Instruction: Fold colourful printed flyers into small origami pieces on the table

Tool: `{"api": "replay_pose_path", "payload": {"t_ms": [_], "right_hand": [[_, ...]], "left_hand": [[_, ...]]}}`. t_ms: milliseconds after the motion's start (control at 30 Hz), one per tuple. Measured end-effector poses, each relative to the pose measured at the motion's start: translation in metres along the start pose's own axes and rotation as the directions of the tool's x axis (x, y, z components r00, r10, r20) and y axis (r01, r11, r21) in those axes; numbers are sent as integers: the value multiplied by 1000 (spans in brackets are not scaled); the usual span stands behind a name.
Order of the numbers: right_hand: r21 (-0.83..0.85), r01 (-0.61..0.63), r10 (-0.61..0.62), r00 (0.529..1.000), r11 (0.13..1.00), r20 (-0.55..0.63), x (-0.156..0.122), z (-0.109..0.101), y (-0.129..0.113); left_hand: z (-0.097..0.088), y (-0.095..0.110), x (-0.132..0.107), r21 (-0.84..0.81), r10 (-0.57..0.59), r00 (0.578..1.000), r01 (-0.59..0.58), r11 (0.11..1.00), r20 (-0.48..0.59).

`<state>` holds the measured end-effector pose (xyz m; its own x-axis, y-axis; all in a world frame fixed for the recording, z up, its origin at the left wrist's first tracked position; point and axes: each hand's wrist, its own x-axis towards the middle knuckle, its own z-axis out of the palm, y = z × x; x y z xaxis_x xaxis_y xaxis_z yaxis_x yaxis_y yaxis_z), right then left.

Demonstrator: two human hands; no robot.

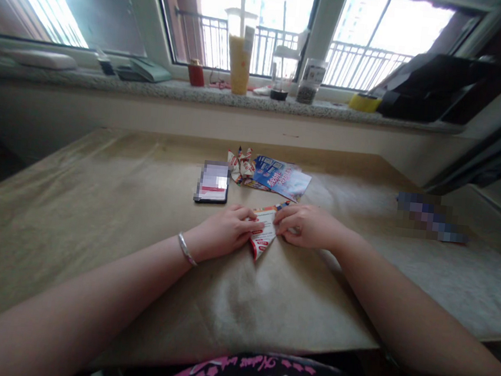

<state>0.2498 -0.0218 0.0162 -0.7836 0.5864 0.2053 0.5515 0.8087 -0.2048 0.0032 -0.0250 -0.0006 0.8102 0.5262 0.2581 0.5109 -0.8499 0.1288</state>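
Note:
A piece of printed paper (264,231), white with red and orange parts, is folded to a downward point and rests on the table in front of me. My left hand (226,228) grips its left side, the fingers lying over the print and a silver bangle on the wrist. At the right edge, my right hand (306,226) has its fingers closed on the paper; the fingertips are partly hidden. Just beyond lie a crumpled-looking folded paper piece (241,166) and a small stack of blue printed leaflets (282,178).
A phone (214,183) lies beyond my left hand. On the right of the cloth-covered table (134,295) is a blurred dark strip-like item (431,218). The windowsill (166,90) carries a tall yellow cup (239,63), a clear cup (282,76), a jar (310,81) and a dark bag (428,87).

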Motion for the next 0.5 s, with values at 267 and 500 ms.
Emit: {"api": "replay_pose_path", "payload": {"t_ms": [267, 500], "right_hand": [[-124, -23, 19, 999, 992, -34, -2, -1, 8], [-124, -46, 40, 998, 991, -47, -2, 0, 11]], "left_hand": [[2, -1, -1, -12, -10, 1000, 10, 1000, 4], [2, -3, -1, -5, -2, 1000, 2, 1000, 21]]}}
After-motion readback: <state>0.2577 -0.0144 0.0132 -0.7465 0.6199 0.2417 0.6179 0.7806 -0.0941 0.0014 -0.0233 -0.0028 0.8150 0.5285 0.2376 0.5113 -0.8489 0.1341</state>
